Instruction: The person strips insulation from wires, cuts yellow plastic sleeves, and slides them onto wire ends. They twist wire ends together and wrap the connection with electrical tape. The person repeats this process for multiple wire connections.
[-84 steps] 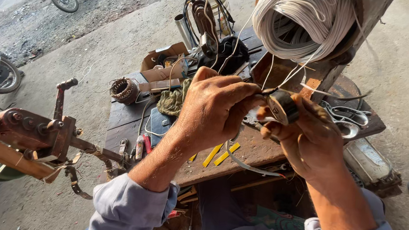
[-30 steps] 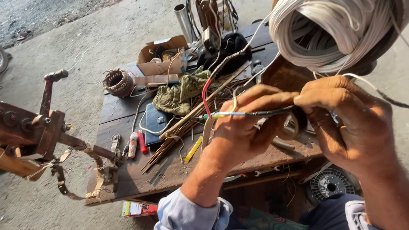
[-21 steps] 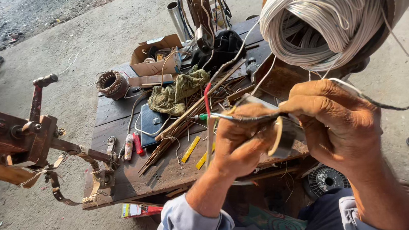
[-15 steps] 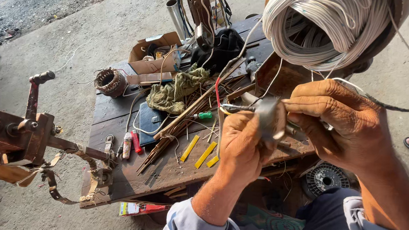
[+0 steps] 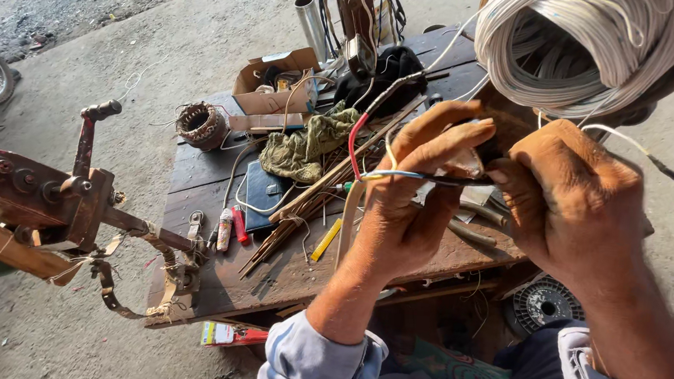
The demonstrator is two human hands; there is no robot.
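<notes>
My left hand point(image 5: 418, 196) and my right hand point(image 5: 571, 202) meet above a low wooden workbench point(image 5: 280, 278). Between their fingers sits a small dark part with a bundle of thin wires point(image 5: 391, 172), red, blue and pale, sticking out to the left. My left thumb and fingers pinch the part; my right fingers close on its other side. Right above the hands hangs a big coil of white wire point(image 5: 586, 40); one strand runs down towards my right hand.
On the bench lie a green rag point(image 5: 304, 142), a cardboard box point(image 5: 273, 86), a wound stator point(image 5: 200, 123), thin wooden sticks point(image 5: 303, 207) and small tools. A rusty hand-crank winder point(image 5: 35, 200) is clamped at the left end. A black spool point(image 5: 542, 301) lies underneath. Concrete floor all round.
The view has shifted a little. My left hand turned so its fingers now point up around the part, and the wire ends stick out to the left.
</notes>
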